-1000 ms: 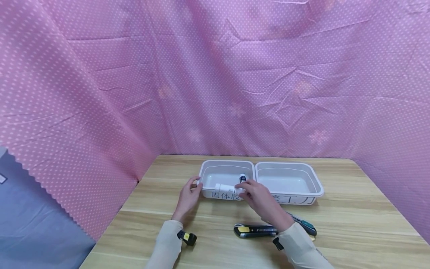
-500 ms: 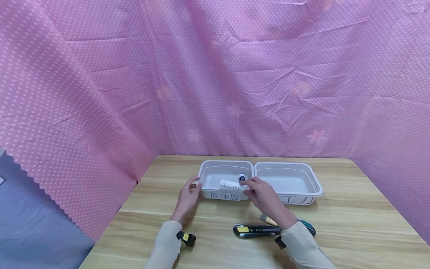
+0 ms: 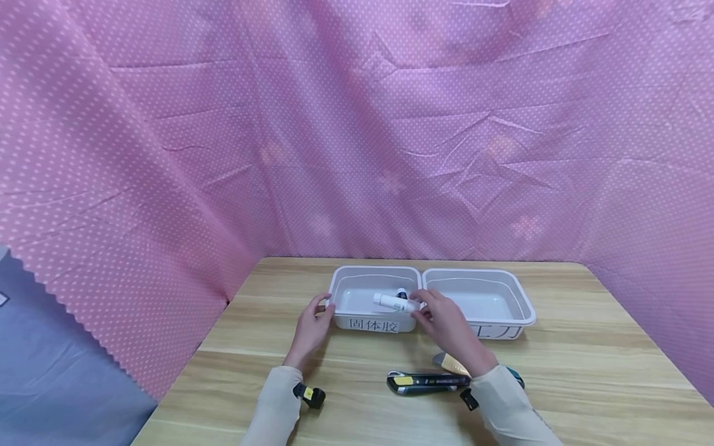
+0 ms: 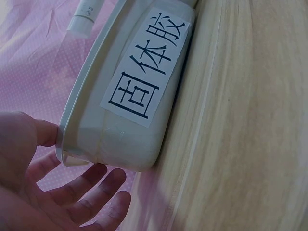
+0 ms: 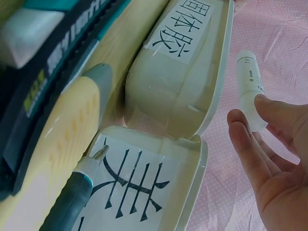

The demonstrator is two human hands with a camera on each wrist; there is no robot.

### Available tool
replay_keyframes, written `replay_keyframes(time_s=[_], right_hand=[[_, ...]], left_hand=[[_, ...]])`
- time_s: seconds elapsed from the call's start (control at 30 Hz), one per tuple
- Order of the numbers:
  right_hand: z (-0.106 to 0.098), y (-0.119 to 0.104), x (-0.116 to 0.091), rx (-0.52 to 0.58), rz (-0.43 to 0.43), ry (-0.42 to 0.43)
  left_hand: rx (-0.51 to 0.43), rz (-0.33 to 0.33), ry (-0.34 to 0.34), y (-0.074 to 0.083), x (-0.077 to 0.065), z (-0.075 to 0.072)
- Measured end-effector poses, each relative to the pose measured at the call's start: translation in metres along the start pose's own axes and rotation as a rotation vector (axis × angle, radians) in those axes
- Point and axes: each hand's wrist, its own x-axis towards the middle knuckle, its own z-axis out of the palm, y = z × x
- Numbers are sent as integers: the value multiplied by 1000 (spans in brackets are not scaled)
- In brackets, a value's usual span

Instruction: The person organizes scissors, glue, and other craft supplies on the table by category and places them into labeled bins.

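In the head view my right hand (image 3: 449,322) pinches a white glue stick (image 3: 393,302) by one end, between thumb and fingertips. It is held tilted above the front right part of the left white plastic bin (image 3: 341,320). The right wrist view shows the same glue stick (image 5: 248,72) with its far end free. My left hand (image 3: 311,328) grips that bin's front left corner; in the left wrist view the thumb lies at the rim (image 4: 79,89) and the other fingers spread below. Inside the bin is another glue stick (image 3: 401,293) with a dark label, partly hidden.
A second white bin (image 3: 496,331) stands against the first on the right; both carry printed labels. In front lie several utility knives: a black-and-yellow one (image 3: 426,382), a pale yellow one (image 3: 450,363) and a teal one (image 3: 515,375), partly under the right forearm. A pink curtain (image 3: 390,155) hangs behind.
My right hand has moved slightly right, and the glue stick in it has shifted right and now tilts the other way. The left hand stays at the bin's corner.
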Motion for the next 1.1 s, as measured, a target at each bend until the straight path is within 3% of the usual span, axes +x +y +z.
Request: replay_keyframes(time_s=[1.1], right_hand=[[-1,3,-1,-21,54,-9]], left_hand=[[3,-13,-7,-1,0,0]])
